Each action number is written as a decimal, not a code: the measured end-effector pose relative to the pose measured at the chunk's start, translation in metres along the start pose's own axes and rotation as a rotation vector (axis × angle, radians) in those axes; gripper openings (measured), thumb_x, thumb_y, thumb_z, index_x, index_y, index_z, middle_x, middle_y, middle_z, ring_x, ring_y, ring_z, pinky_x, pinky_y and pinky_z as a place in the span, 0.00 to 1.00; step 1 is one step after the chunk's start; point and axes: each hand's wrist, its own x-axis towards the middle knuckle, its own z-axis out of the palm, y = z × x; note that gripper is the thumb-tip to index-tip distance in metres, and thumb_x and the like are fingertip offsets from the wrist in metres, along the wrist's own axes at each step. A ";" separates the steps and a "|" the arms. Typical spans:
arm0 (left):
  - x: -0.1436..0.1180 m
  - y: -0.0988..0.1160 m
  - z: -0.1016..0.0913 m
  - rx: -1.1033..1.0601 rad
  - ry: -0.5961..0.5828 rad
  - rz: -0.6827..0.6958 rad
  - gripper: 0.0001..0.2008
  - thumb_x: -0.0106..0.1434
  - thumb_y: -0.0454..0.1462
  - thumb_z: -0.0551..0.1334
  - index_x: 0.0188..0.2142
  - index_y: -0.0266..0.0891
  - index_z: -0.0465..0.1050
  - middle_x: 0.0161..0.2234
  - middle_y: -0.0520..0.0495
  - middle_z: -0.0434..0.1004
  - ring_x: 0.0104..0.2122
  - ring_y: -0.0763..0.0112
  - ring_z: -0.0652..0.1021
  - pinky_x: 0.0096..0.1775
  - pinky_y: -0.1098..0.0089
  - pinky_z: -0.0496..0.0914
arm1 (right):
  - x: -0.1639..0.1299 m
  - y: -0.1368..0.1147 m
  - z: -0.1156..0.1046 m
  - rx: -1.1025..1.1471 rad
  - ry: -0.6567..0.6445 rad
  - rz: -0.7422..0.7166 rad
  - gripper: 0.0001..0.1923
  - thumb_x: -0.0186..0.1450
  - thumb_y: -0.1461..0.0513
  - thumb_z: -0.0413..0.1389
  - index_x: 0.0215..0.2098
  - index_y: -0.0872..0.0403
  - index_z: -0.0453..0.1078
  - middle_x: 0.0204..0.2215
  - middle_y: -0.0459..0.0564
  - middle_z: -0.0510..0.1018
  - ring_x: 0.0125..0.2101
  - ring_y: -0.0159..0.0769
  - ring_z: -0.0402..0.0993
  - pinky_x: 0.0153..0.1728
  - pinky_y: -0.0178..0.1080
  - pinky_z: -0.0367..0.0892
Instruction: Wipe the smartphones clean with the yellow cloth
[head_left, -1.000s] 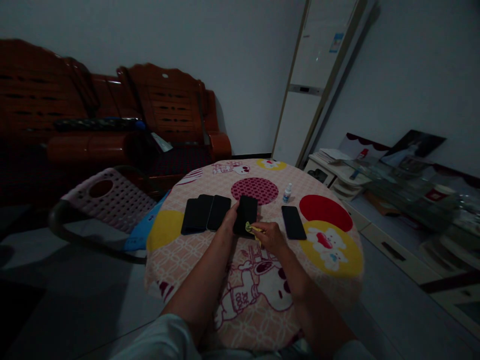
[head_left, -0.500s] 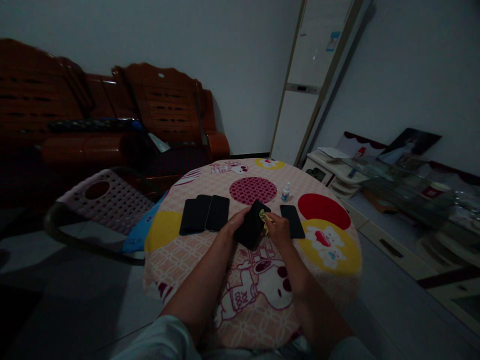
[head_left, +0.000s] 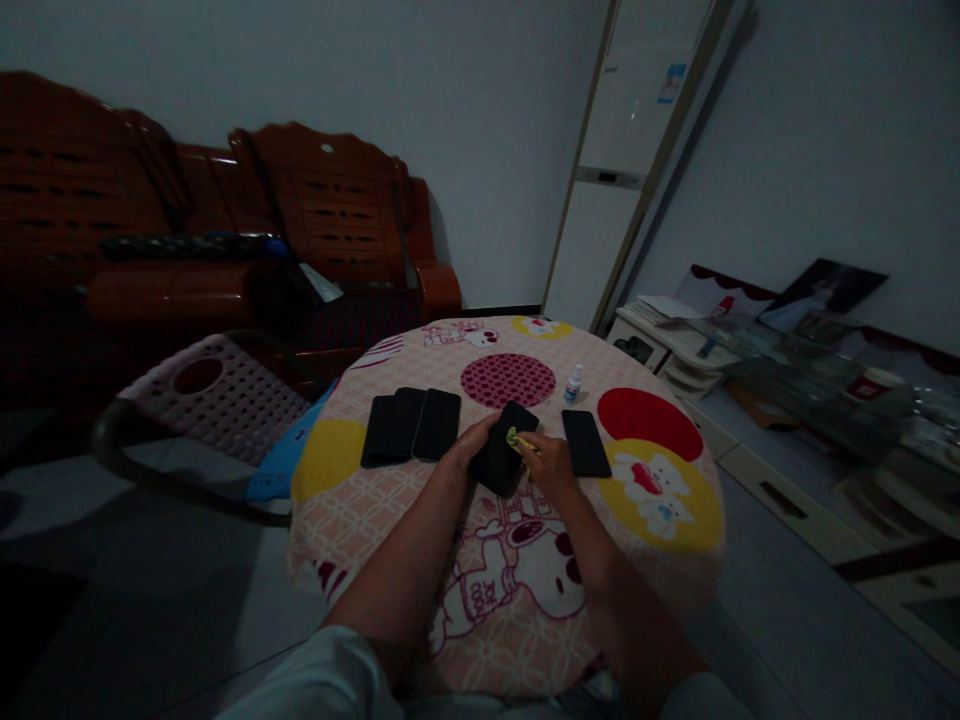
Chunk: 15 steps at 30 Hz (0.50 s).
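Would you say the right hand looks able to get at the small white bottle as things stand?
Probably yes: the bottle stands beyond the right hand, and the flat dark phone to its right looks too low to block the way. That hand holds a yellow cloth, which might hinder a grip.

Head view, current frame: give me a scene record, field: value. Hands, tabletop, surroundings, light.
left hand: holding a dark phone-like device by its left side
right hand: pinching a yellow-green cloth, apparently against the device's face
table left: cluster of dark flat items
table right: separate dark phone, lying flat
beyond that phone: small white bottle, upright
surface: patterned tablecloth
surroundings: woven-back chair, wooden sofa
light: dim
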 end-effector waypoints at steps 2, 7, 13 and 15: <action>0.003 0.001 -0.003 -0.003 0.053 0.032 0.15 0.64 0.41 0.55 0.35 0.30 0.74 0.21 0.42 0.77 0.18 0.64 0.76 0.23 0.68 0.71 | -0.002 -0.005 0.003 0.054 -0.065 -0.024 0.11 0.62 0.64 0.54 0.38 0.53 0.78 0.32 0.50 0.82 0.32 0.37 0.78 0.34 0.33 0.67; 0.005 0.004 -0.008 -0.021 0.062 0.075 0.19 0.65 0.43 0.54 0.38 0.28 0.74 0.25 0.41 0.78 0.21 0.64 0.77 0.27 0.68 0.72 | -0.006 -0.019 0.008 0.109 -0.193 -0.055 0.11 0.60 0.66 0.56 0.39 0.52 0.78 0.36 0.50 0.82 0.35 0.38 0.78 0.36 0.34 0.68; -0.001 0.005 -0.003 0.026 -0.061 0.052 0.26 0.68 0.45 0.45 0.40 0.26 0.74 0.27 0.37 0.79 0.27 0.61 0.79 0.33 0.65 0.73 | -0.007 -0.026 0.009 0.143 -0.275 -0.087 0.10 0.61 0.65 0.56 0.39 0.51 0.78 0.36 0.48 0.82 0.35 0.37 0.78 0.37 0.33 0.68; -0.002 0.004 -0.001 0.045 -0.033 0.043 0.25 0.68 0.46 0.46 0.38 0.28 0.74 0.25 0.39 0.78 0.24 0.64 0.78 0.31 0.66 0.73 | -0.007 -0.024 0.010 0.078 -0.202 -0.057 0.11 0.61 0.65 0.56 0.40 0.51 0.78 0.36 0.48 0.82 0.35 0.38 0.78 0.38 0.34 0.68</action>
